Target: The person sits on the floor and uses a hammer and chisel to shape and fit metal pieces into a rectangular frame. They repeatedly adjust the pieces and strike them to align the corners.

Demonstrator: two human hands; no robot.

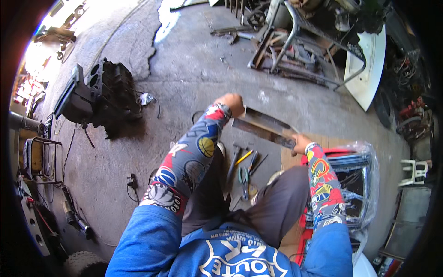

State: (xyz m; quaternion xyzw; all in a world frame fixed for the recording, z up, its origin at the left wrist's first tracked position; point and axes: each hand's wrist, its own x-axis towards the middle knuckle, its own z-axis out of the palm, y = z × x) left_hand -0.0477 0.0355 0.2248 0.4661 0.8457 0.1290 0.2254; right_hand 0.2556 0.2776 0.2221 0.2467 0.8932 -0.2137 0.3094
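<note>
Out in front of me I hold a long, narrow, rust-brown metal piece with a folded or channel-like shape (260, 131). My left hand (232, 102) is closed at its far left end; the fingers are partly turned away. At the near right end, my right hand (302, 143) is wrapped round it. Below, on the floor between my feet, lie a hammer (233, 162), a yellow pencil-like stick (243, 157), a screwdriver-like tool (253, 159) and teal-handled pliers (244, 177).
A dark engine block (108, 94) stands on the concrete at left. By my right leg, a plastic-wrapped red and black part (353, 184) rests on cardboard (290, 159). A metal frame with scrap (295, 51) and a white panel (365, 69) lie at far right.
</note>
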